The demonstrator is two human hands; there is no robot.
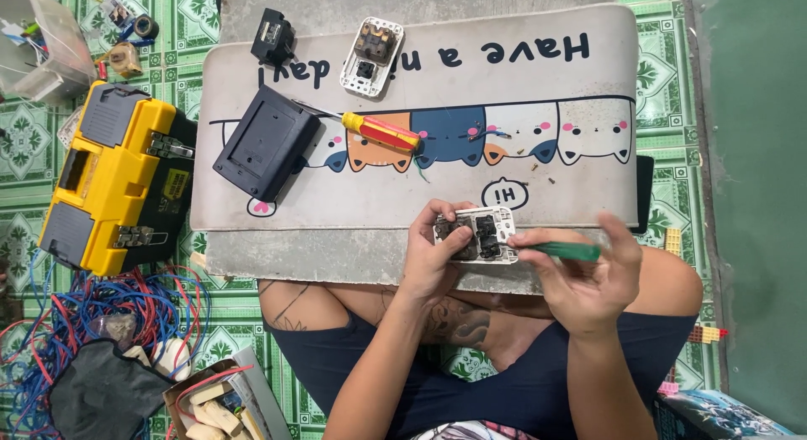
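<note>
Left hand (437,255) is wrapped around a white switch plate (477,235), back side up, held right over the near edge of the mat (538,104). Right hand (588,276) pinches a green-handled screwdriver (565,251), tip touching the plate's right side. Plenty of bare mat to the right of the hands. Further up it's tighter: a red and yellow screwdriver (382,131) lies just beside a dark plastic box (266,143), and another white switch plate (371,57) sits near the far edge. A yellow toolbox (109,175) hugs the mat's left edge.
</note>
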